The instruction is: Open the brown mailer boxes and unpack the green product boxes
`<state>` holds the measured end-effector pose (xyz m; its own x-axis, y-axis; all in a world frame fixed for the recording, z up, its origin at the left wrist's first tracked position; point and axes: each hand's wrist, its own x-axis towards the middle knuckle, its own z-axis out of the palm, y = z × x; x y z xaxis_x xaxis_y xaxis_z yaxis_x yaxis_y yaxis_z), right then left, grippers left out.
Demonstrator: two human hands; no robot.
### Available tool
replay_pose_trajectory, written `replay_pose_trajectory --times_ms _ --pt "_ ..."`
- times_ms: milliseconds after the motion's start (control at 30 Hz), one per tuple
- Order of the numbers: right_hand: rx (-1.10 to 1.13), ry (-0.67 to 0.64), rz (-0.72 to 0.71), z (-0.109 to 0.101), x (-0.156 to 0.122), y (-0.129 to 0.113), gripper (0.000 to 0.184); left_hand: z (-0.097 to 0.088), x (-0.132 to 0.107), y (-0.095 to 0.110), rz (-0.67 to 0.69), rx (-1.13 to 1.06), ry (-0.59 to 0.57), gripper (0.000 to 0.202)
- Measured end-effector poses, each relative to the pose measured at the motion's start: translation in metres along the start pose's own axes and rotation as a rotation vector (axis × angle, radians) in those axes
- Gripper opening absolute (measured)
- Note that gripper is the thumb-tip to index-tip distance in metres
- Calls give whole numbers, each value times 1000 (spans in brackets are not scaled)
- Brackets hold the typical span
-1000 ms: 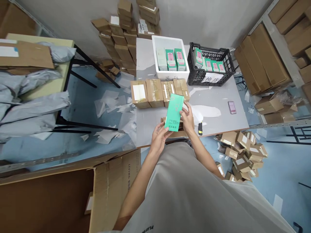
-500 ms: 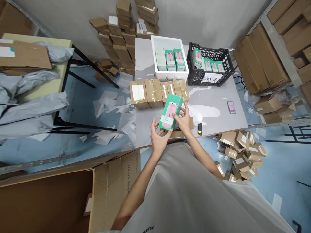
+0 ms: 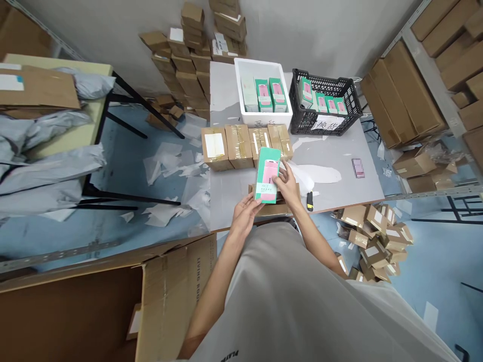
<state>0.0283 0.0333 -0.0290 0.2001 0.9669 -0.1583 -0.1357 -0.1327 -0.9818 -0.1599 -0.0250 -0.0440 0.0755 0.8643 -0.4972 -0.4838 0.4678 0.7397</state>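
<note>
I hold a green product box [image 3: 267, 174] with a pink picture on its front, upright over the near edge of the grey table [image 3: 332, 151]. My left hand [image 3: 246, 213] grips its lower left corner. My right hand [image 3: 289, 182] grips its right side. Under the box lies an open brown carton [image 3: 277, 207]. Just beyond stands a row of several taped brown cartons [image 3: 245, 145].
A white foam bin [image 3: 262, 118] and a black crate [image 3: 322, 125], both with green boxes, stand at the table's back. A yellow box cutter [image 3: 309, 200] and a small pink item [image 3: 357, 167] lie right. Cartons pile on the floor; a big open carton [image 3: 113, 301] is near left.
I have turned the green box in my hands: its plain green back faced me, then it tilted, and its pink-pictured front faces me upright.
</note>
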Motion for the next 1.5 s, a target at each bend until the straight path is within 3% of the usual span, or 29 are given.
replay_pose_trajectory --times_ms 200,300,533,667,767,900,1033,1100,1300,1400,1500 --pt "-109 56 -43 17 -11 -4 129 8 -4 -8 312 309 242 79" --pt "-107 74 -43 16 -12 0 127 7 -9 -5 375 360 208 82" --pt "36 -1 1 -4 -5 9 127 -9 -4 5 -22 31 -50 71" --pt "7 -38 8 -3 -6 5 122 -8 -1 4 -90 -16 -86 64" --pt "-33 -30 2 4 -10 -1 123 -3 0 1 -7 17 14 64" --pt "-75 27 -16 18 -16 -4 134 4 0 -2 221 234 185 70" --pt "-140 78 -53 22 -15 -1 130 8 -6 -2 349 324 196 78" --pt "-124 66 -44 17 -11 2 124 7 -8 1 311 284 139 78" --pt "-1 -7 26 3 -5 6 120 -4 -2 15 -42 40 -74 72" --pt "14 -21 36 2 -6 5 118 -7 3 17 -95 24 -117 72" --pt "-21 -60 27 -1 -4 2 108 -8 8 14 -107 34 -88 77"
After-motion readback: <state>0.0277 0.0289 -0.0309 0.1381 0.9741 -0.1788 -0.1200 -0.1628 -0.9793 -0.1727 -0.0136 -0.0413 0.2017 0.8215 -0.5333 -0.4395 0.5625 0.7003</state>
